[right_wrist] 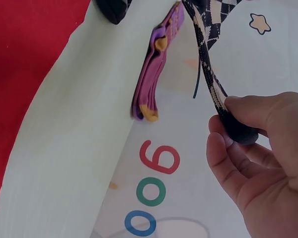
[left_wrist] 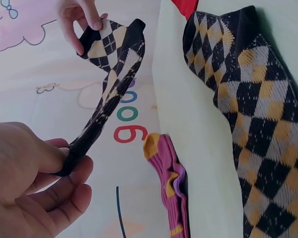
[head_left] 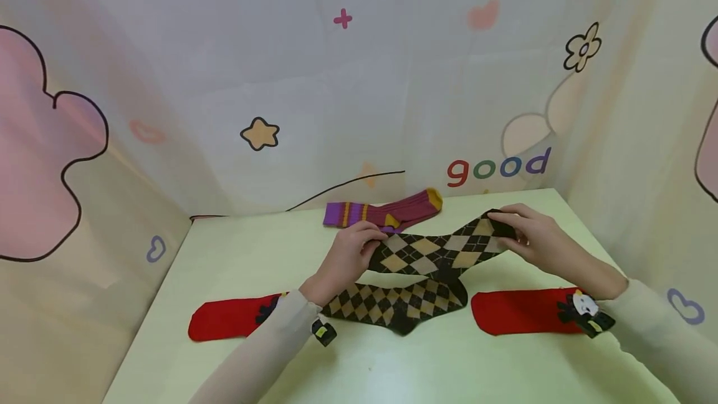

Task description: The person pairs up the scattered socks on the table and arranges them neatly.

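Head view: we saw the raised argyle sock [head_left: 417,254] spanning the left hand [head_left: 350,254] and the right hand [head_left: 535,239], over the table [head_left: 258,251] and near a second argyle sock [head_left: 387,304] lying on it. We judged the knit light, soft, limp and hardly fragile, best taken at both ends. Left wrist view: we found thumb and fingers pinching one dark end. Right wrist view: we found the opposite dark end clamped likewise; such textured cloth, we judged, would slip little.
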